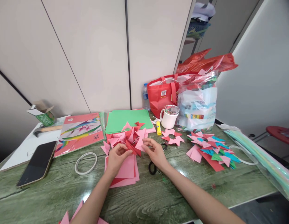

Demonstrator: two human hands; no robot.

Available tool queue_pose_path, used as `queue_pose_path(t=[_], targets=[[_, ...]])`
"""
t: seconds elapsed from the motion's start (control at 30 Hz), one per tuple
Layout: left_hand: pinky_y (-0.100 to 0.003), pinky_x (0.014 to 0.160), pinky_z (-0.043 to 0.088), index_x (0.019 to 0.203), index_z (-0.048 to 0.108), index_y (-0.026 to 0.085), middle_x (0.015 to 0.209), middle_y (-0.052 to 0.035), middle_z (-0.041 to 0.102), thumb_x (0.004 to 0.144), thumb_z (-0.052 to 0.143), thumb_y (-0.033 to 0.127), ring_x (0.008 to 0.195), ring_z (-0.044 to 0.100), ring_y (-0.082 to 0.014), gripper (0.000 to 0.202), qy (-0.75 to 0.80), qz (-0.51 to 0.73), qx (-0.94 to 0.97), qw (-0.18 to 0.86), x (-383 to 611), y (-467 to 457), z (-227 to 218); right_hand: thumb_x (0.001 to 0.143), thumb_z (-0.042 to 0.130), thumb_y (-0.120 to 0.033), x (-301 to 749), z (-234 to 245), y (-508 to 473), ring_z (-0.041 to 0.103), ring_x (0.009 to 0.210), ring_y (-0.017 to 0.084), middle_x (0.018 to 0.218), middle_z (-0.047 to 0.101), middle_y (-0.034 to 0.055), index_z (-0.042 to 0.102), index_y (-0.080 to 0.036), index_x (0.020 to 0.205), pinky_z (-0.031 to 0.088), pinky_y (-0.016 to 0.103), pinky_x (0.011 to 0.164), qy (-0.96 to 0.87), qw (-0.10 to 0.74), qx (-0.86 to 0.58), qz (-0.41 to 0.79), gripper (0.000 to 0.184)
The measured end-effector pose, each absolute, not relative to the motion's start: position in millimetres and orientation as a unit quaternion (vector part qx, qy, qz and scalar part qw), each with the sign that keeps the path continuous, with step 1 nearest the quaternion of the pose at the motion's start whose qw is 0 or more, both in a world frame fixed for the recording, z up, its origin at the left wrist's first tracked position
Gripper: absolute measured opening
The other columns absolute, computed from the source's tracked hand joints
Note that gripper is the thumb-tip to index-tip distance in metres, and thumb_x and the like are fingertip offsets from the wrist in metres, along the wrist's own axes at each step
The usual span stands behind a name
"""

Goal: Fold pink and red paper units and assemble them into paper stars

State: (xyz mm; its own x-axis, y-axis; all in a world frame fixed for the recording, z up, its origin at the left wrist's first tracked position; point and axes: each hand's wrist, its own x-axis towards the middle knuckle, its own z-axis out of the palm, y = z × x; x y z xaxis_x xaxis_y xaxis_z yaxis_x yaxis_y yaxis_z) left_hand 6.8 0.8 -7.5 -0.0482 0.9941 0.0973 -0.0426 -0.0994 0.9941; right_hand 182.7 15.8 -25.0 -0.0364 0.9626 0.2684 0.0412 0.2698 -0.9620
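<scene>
My left hand (118, 158) pinches a red folded paper piece (132, 148) between thumb and fingers. My right hand (155, 153) grips a pink folded paper piece (140, 143) that meets the red one. Just behind them is a heap of pink and red folded pieces (118, 137). Below my hands lies a stack of pink and red paper squares (124, 169). Black-handled scissors (152, 168) lie partly hidden under my right hand. A finished-looking pink and red paper ring (172, 137) rests to the right, near a yellow glue stick (158, 128).
Farther right are stacked multicoloured folded papers (211, 147) and a plastic-wrapped bundle (263, 158). A white mug (169, 119), red bag (158, 98) and green sheets (128, 119) stand or lie behind. On the left are a phone (38, 163), white ring (86, 163) and hammer (48, 129).
</scene>
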Motion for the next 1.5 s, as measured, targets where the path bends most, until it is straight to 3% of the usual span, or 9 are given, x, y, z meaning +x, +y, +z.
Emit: queue_pose_path(t=[0.13, 0.23, 0.4, 0.53, 0.77, 0.97, 1.23, 1.37, 1.5], targets=[[-0.030, 0.069, 0.051, 0.093, 0.056, 0.018, 0.079, -0.0004, 0.065, 0.060, 0.074, 0.024, 0.071, 0.063, -0.0156, 0.038, 0.449, 0.565, 0.458, 0.520, 5.6, 2.2, -7.9, 0.073, 0.061, -0.032, 181.5, -26.4, 16.0, 0.051, 0.052, 0.009, 0.079, 0.061, 0.0018, 0.060, -0.018, 0.092, 0.037, 0.019, 0.043, -0.567, 0.550, -0.416, 0.450, 0.024], [-0.034, 0.072, 0.052, 0.082, 0.059, 0.015, 0.077, -0.0022, 0.064, 0.066, 0.070, 0.026, 0.076, 0.064, -0.0186, 0.022, 0.422, 0.560, 0.454, 0.550, 6.6, 0.8, -5.0, 0.072, 0.061, -0.035, 178.2, -24.7, 14.2, 0.045, 0.040, 0.006, 0.075, 0.059, -0.0004, 0.055, -0.019, 0.084, 0.032, 0.018, 0.036, -0.526, 0.542, -0.397, 0.521, 0.021], [-0.040, 0.077, 0.053, 0.081, 0.060, 0.016, 0.099, -0.0061, 0.064, 0.070, 0.065, 0.022, 0.093, 0.063, -0.0242, 0.014, 0.361, 0.558, 0.436, 0.607, 8.6, -2.3, 0.7, 0.070, 0.063, -0.035, 174.1, -18.5, 12.5, 0.053, 0.055, 0.011, 0.077, 0.057, -0.0007, 0.054, -0.021, 0.084, 0.045, 0.024, 0.050, -0.485, 0.568, -0.342, 0.571, 0.022], [-0.042, 0.091, 0.046, 0.090, 0.061, 0.016, 0.110, -0.0085, 0.062, 0.076, 0.058, 0.018, 0.107, 0.057, -0.0238, 0.015, 0.329, 0.535, 0.451, 0.634, 8.3, -3.3, -1.0, 0.065, 0.069, -0.029, 174.3, -17.6, 12.1, 0.053, 0.071, 0.013, 0.083, 0.055, 0.0000, 0.054, -0.020, 0.086, 0.045, 0.025, 0.067, -0.509, 0.581, -0.347, 0.531, 0.027], [-0.044, 0.100, 0.036, 0.096, 0.055, 0.019, 0.111, -0.0064, 0.059, 0.067, 0.069, 0.017, 0.113, 0.051, -0.0240, 0.032, 0.365, 0.505, 0.477, 0.620, 10.5, -6.7, -8.5, 0.073, 0.061, -0.031, 177.6, -19.5, 11.1, 0.044, 0.057, 0.010, 0.073, 0.049, -0.0029, 0.052, -0.019, 0.085, 0.037, 0.023, 0.055, -0.520, 0.557, -0.385, 0.521, 0.019], [-0.042, 0.096, 0.040, 0.100, 0.050, 0.019, 0.107, -0.0075, 0.062, 0.071, 0.069, 0.026, 0.101, 0.060, -0.0217, 0.035, 0.349, 0.490, 0.485, 0.634, 10.8, -8.3, -6.2, 0.070, 0.065, -0.032, 176.8, -18.5, 9.3, 0.055, 0.064, 0.013, 0.078, 0.059, 0.0000, 0.053, -0.019, 0.090, 0.045, 0.026, 0.063, -0.517, 0.565, -0.368, 0.527, 0.026], [-0.035, 0.078, 0.051, 0.109, 0.054, 0.022, 0.116, -0.0095, 0.060, 0.068, 0.070, 0.031, 0.086, 0.065, -0.0210, 0.045, 0.446, 0.448, 0.577, 0.517, 9.7, -7.5, -2.3, 0.073, 0.065, -0.038, 176.2, -17.6, 7.3, 0.064, 0.067, 0.017, 0.082, 0.065, 0.0027, 0.052, -0.020, 0.093, 0.052, 0.031, 0.067, -0.455, 0.643, -0.360, 0.500, 0.030], [-0.033, 0.070, 0.052, 0.112, 0.056, 0.023, 0.101, -0.0078, 0.067, 0.066, 0.070, 0.031, 0.074, 0.066, -0.0198, 0.049, 0.447, 0.460, 0.579, 0.504, 11.9, -10.0, 4.0, 0.075, 0.064, -0.037, 177.9, -13.7, 5.1, 0.065, 0.067, 0.017, 0.083, 0.065, 0.0028, 0.051, -0.021, 0.095, 0.053, 0.032, 0.068, -0.444, 0.666, -0.357, 0.481, 0.029], [-0.033, 0.070, 0.052, 0.120, 0.052, 0.021, 0.081, -0.0049, 0.070, 0.070, 0.067, 0.031, 0.069, 0.066, -0.0201, 0.053, 0.438, 0.428, 0.582, 0.535, 13.0, -9.8, 7.5, 0.074, 0.065, -0.034, 175.3, -10.3, -0.6, 0.065, 0.071, 0.017, 0.084, 0.064, 0.0026, 0.055, -0.020, 0.090, 0.054, 0.032, 0.071, -0.496, 0.606, -0.335, 0.524, 0.024]])
